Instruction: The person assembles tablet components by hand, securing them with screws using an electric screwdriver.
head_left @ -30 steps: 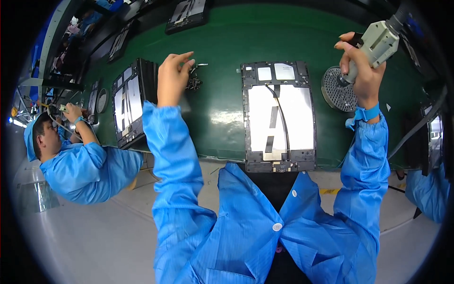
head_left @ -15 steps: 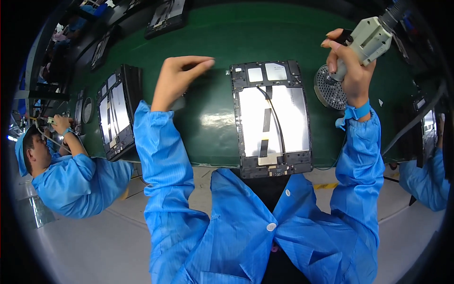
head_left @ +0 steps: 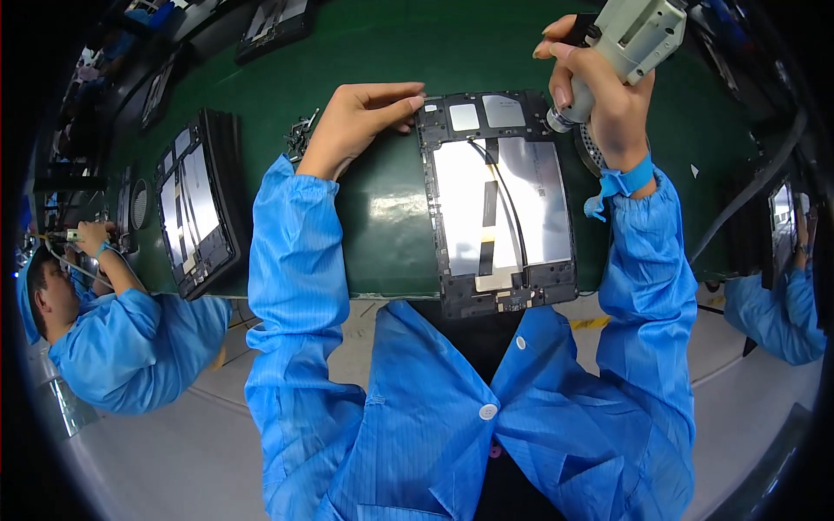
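An opened tablet (head_left: pixel 540 195), its silver plates, black frame and dark cable showing, lies on the green bench in front of me. At its upper left corner, my left hand (head_left: pixel 358 122) has thumb and fingers pinched together; whatever is between them is too small to make out. My right hand (head_left: pixel 618 113) is wrapped round a pale grey electric screwdriver (head_left: pixel 638 35). Its nose is close to the tablet's upper right edge; I cannot tell whether it touches. Under the right hand, a round perforated metal dish (head_left: pixel 592 149) is mostly hidden.
Small dark parts (head_left: pixel 301 133) are heaped beside my left wrist. More opened tablets (head_left: pixel 193 204) are stacked at the left, and another device (head_left: pixel 276 24) lies at the far side. A grey cable (head_left: pixel 757 184) hangs at the right. A co-worker in blue (head_left: pixel 130 347) sits left.
My left hand has moved right, from above the bench to the tablet's upper left corner, uncovering the small parts. My right hand has brought the screwdriver left, from the dish toward the tablet.
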Demonstrator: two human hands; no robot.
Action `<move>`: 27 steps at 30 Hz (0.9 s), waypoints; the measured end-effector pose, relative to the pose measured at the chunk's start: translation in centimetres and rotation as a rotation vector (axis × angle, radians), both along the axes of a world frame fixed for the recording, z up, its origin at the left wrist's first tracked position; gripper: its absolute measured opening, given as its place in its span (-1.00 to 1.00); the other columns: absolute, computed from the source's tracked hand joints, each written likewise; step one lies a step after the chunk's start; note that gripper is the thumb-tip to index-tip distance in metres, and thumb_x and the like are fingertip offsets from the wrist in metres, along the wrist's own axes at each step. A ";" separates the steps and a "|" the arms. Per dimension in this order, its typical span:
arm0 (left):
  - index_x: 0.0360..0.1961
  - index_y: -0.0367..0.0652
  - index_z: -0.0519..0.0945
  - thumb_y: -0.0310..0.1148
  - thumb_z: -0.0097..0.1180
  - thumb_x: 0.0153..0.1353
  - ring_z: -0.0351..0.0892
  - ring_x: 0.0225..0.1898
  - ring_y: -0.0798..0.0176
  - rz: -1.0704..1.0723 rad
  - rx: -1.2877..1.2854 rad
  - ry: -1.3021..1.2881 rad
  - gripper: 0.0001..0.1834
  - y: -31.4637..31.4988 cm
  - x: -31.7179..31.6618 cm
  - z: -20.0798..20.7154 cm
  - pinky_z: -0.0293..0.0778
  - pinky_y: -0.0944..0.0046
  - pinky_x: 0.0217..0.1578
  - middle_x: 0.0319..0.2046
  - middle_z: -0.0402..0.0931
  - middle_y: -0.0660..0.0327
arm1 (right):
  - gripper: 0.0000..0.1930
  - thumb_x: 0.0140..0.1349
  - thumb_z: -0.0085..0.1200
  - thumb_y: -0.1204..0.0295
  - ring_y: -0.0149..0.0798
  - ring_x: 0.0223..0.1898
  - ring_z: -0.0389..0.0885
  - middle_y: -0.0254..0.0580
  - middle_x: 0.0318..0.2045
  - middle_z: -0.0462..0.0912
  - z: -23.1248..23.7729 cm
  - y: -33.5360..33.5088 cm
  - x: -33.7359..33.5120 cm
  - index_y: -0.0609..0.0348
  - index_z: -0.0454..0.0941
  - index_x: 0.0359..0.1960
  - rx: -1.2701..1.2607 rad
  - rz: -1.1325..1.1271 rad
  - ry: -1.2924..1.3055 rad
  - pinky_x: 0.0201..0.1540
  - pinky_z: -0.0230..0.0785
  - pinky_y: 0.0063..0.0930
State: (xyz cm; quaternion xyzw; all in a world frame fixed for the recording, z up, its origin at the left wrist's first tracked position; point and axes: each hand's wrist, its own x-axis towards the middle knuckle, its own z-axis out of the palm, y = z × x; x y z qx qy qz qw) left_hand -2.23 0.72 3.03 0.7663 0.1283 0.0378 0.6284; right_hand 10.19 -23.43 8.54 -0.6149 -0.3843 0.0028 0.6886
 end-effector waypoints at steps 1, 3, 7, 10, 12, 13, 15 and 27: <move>0.02 -0.32 0.68 -0.38 0.28 0.28 0.63 -0.27 0.38 0.001 -0.003 -0.004 -0.67 0.3 0.0 -0.2 0.57 0.41 -0.19 -0.20 0.71 0.11 | -0.78 0.20 0.10 0.45 -0.44 -0.69 0.46 -0.18 -0.66 0.55 0.3 0.4 -0.2 0.41 0.62 -0.22 0.014 -0.006 0.013 -0.58 0.35 -0.53; -0.02 -0.36 0.69 -0.39 0.30 0.26 0.64 -0.33 0.37 -0.024 -0.011 -0.031 -0.68 0.7 -0.1 -0.8 0.57 0.42 -0.21 -0.26 0.72 0.09 | -0.78 0.21 0.10 0.44 -0.44 -0.69 0.47 -0.18 -0.68 0.55 0.9 1.2 -0.7 0.41 0.63 -0.25 0.022 -0.009 0.021 -0.58 0.35 -0.53; -0.06 -0.39 0.69 -0.38 0.27 0.29 0.64 -0.31 0.40 -0.097 0.009 -0.032 -0.70 -1.1 -0.8 -0.8 0.56 0.43 -0.20 -0.31 0.71 0.12 | -0.86 0.28 0.16 0.47 -0.42 -0.72 0.48 -0.09 -0.44 0.70 1.2 3.7 -1.3 0.33 0.59 -0.26 0.139 0.235 0.308 -0.68 0.33 -0.54; -0.07 -0.40 0.69 -0.39 0.26 0.30 0.66 -0.30 0.38 -0.144 -0.036 -0.035 -0.71 -2.3 -1.5 -0.9 0.57 0.42 -0.20 -0.31 0.71 0.12 | -0.84 0.28 0.20 0.44 -0.44 -0.72 0.48 -0.12 -0.46 0.70 1.5 6.1 -2.9 0.31 0.58 -0.28 0.063 0.307 0.348 -0.70 0.30 -0.57; -0.08 -0.42 0.69 -0.40 0.25 0.30 0.66 -0.30 0.37 -0.184 -0.011 -0.088 -0.72 -2.5 -1.5 -1.2 0.58 0.41 -0.20 -0.32 0.71 0.13 | -0.84 0.28 0.21 0.43 -0.47 -0.72 0.47 -0.16 -0.48 0.69 1.0 7.1 -3.4 0.30 0.58 -0.30 0.057 0.351 0.322 -0.70 0.26 -0.58; -0.08 -0.42 0.69 -0.40 0.25 0.30 0.66 -0.30 0.37 -0.179 -0.027 -0.085 -0.72 -2.5 -1.6 -1.3 0.58 0.41 -0.20 -0.32 0.71 0.13 | -0.84 0.28 0.21 0.43 -0.47 -0.72 0.47 -0.16 -0.48 0.69 0.7 7.5 -3.7 0.30 0.58 -0.30 0.042 0.353 0.329 -0.70 0.26 -0.58; -0.09 -0.43 0.69 -0.41 0.25 0.29 0.67 -0.31 0.37 -0.160 -0.009 -0.105 -0.73 -2.5 -1.8 -1.5 0.59 0.41 -0.21 -0.32 0.71 0.13 | -0.84 0.27 0.20 0.43 -0.47 -0.72 0.47 -0.17 -0.48 0.68 0.5 8.0 -4.3 0.31 0.58 -0.30 0.097 0.372 0.353 -0.70 0.26 -0.58; -0.07 -0.36 0.71 -0.40 0.31 0.25 0.69 -0.30 0.36 -0.119 -0.027 -0.092 -0.71 -2.8 -1.8 -1.6 0.59 0.42 -0.19 -0.32 0.72 0.10 | -0.84 0.26 0.10 0.46 -0.45 -0.72 0.46 -0.11 -0.47 0.67 0.2 7.8 -3.7 0.37 0.58 -0.30 0.127 0.326 0.274 -0.69 0.28 -0.58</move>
